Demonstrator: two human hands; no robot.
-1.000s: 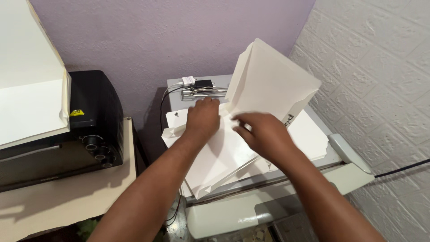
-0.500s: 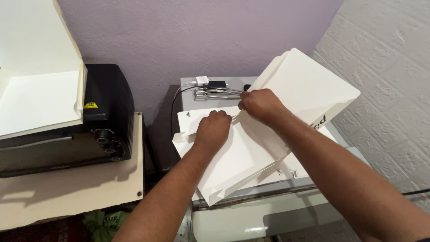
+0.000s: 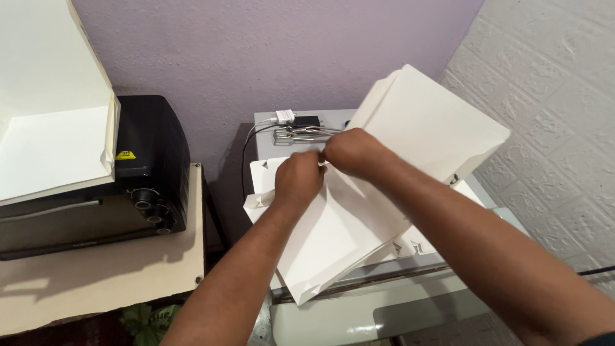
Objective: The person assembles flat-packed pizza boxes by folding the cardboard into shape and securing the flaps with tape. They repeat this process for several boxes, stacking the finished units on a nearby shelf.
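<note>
The left hand (image 3: 298,178) is curled, its fingertips pressed down on the near edge of a stack of white paper bags (image 3: 333,237) that lies flat under it and runs back toward the person. The right hand (image 3: 354,151), just beside it and touching it at the fingers, is closed in a pinch on a raised white bag (image 3: 435,128), which stands tilted beyond and to the right of that hand. Just past both hands lie metal clips (image 3: 301,134) and a small charger (image 3: 286,117) on a grey machine (image 3: 359,314). Well off to the left of the left hand sits a black oven (image 3: 150,166).
</note>
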